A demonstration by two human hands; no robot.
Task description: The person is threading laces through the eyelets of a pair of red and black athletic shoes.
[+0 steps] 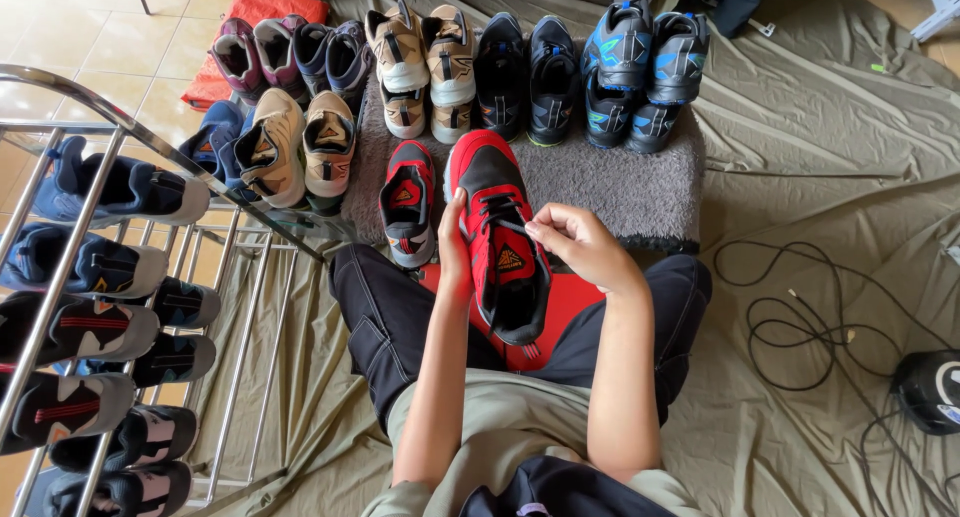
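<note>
I sit cross-legged with a red and black sneaker (500,232) held over my lap. My left hand (454,245) grips the shoe's left side. My right hand (575,242) pinches the black lace near the tongue. Its matching red and black sneaker (408,202) lies on the grey mat (640,182) just left of the held shoe.
Several pairs of sneakers line the mat's far edge, among them tan ones (425,57), black ones (525,77) and blue ones (640,67). A metal shoe rack (90,307) filled with shoes stands at left. Black cables (800,317) and a dark device (928,389) lie on the olive cloth at right.
</note>
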